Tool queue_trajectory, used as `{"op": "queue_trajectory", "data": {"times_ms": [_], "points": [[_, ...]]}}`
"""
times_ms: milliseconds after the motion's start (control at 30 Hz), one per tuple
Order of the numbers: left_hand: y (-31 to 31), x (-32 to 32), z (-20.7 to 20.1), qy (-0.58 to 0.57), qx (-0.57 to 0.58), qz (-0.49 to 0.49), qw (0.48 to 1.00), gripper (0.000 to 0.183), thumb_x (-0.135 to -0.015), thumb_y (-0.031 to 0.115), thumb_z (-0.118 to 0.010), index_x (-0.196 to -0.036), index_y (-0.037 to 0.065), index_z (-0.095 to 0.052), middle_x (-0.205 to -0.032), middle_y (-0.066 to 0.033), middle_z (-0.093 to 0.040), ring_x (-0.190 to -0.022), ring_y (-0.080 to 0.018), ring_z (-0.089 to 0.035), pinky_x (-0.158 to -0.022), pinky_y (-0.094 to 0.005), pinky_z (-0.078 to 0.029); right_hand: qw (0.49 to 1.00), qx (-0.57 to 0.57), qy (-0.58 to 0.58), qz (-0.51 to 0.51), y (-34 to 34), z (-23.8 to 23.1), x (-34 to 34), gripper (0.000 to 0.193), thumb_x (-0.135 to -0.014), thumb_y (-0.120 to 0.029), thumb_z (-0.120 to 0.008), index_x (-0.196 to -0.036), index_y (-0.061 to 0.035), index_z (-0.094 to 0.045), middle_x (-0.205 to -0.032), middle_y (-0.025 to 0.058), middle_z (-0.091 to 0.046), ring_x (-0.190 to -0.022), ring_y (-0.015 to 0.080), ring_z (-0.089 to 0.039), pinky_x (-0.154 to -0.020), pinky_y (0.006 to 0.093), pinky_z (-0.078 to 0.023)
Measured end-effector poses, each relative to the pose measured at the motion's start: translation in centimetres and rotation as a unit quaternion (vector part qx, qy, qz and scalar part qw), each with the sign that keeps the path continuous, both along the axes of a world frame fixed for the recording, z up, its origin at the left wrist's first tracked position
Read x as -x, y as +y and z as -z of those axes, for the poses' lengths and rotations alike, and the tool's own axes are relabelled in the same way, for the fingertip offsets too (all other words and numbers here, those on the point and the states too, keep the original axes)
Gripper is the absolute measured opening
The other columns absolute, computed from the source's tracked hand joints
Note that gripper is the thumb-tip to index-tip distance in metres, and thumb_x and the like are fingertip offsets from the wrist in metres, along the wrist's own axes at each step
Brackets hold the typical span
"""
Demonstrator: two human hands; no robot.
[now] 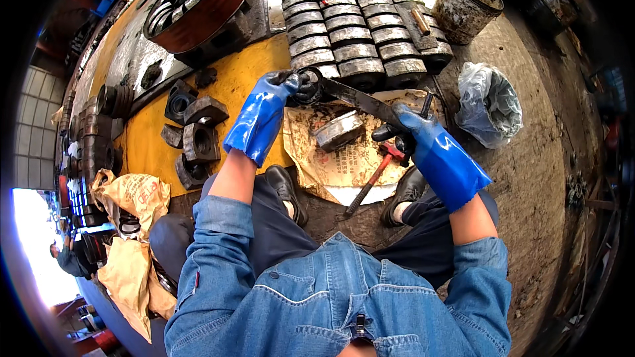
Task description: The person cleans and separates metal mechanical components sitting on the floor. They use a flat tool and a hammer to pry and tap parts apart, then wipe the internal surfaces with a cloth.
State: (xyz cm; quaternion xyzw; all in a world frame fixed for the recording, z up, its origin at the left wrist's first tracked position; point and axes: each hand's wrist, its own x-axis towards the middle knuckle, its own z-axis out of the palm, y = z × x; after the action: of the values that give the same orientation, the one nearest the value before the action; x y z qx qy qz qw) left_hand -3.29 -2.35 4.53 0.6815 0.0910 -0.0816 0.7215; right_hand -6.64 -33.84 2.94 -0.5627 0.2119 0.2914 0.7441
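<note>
Pliers [360, 98] stretch between both gloves: right hand [423, 139] squeezes the handles, left hand [271, 102] clamps a dark ring [305, 86], steadying it.

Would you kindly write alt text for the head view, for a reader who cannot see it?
Seen from above, a seated person in blue gloves grips a dark ring with the left hand while the right hand holds a long flat metal tool reaching to it. Rows of greasy metal rings lie ahead, with a hammer on stained paper between the shoes.
</note>
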Motion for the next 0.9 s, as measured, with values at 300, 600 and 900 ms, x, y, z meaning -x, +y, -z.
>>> {"op": "queue_trajectory", "data": {"times_ms": [300, 600, 900], "points": [[1.5, -2.1, 3.4, -0.086, -0.125, -0.043, 0.987, 0.032, -0.091, 0.024, -0.073, -0.110, -0.002, -0.072, -0.091, -0.0068, -0.072, -0.079, -0.0113, -0.062, -0.074, -0.0280, -0.051, 0.992, -0.126, 0.028, 0.005, 1.4, 0.0, 0.4, 0.037, -0.097, -0.032, -0.058, -0.125, -0.0093, -0.061, -0.086, 0.0064, -0.065, -0.054, 0.0170, -0.053, -0.042, 0.0295, -0.039], [0.9, -2.6, 5.0, -0.196, -0.274, -0.118, 0.934, 0.025, -0.094, 0.013, -0.067, -0.113, -0.003, -0.070, -0.096, -0.0049, -0.073, -0.084, -0.0108, -0.064, -0.079, -0.0257, -0.052, 0.981, -0.106, 0.129, 0.095, 4.3, -2.4, 0.2, 0.029, -0.097, -0.035, -0.058, -0.113, -0.0121, -0.056, -0.089, 0.0121, -0.065, -0.050, 0.0128, -0.049, -0.041, 0.0262, -0.034], [-2.7, -0.8, 0.2, -0.193, -0.036, -0.121, 0.973, 0.028, -0.102, 0.018, -0.060, -0.119, -0.003, -0.067, -0.106, -0.0083, -0.073, -0.094, -0.0140, -0.069, -0.083, -0.0273, -0.055, 0.901, -0.336, 0.256, 0.093, 3.4, -2.9, 0.4, 0.049, -0.098, -0.036, -0.056, -0.122, 0.0065, -0.056, -0.061, 0.0019, -0.060, -0.041, 0.0032, -0.038, -0.041, 0.0214, -0.031]]}}
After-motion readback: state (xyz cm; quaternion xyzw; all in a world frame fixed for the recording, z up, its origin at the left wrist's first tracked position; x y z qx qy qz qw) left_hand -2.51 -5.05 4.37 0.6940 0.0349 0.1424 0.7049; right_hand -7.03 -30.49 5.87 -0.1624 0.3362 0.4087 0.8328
